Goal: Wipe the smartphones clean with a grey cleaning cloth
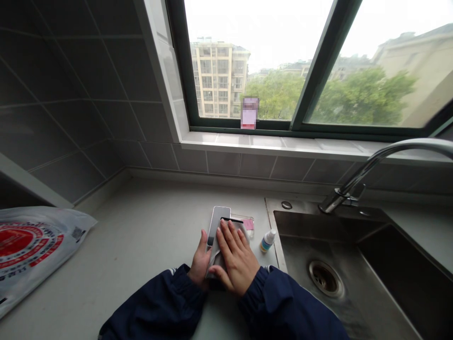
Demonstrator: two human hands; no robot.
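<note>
Right now a slim silver-grey smartphone (217, 224) lies flat on the pale grey stone countertop (141, 245), just left of the stainless steel sink (354, 264). The left hand (200, 262) steadies the phone from its left edge, thumb up along the side; whether the fingers curl under it cannot be told. The right hand (236, 257) lies flat, fingers spread and pressed down on a light grey wiping cloth (216, 262) that covers the lower part of the phone. Neither hand is clenched.

Judging by this, the wiping looks to be under way: the cloth sits over the near half, while the far end of the phone shows bare beyond the fingertips. How clean the glass is cannot be judged from this view.

Just behind the phone a small clear packet with a pink label (247, 222) lies on the counter, touching or almost touching it. A small white dropper bottle with a blue cap (267, 240) stands near the right hand, close to the sink's raised rim.

Room to move is tight on the right, with the bottle and the sink edge just beside the hand. To the left the counter runs open as far as a white plastic bag with red print (31, 250), well apart. The curved chrome tap (371, 165) stands over the sink, away from both hands.
</note>
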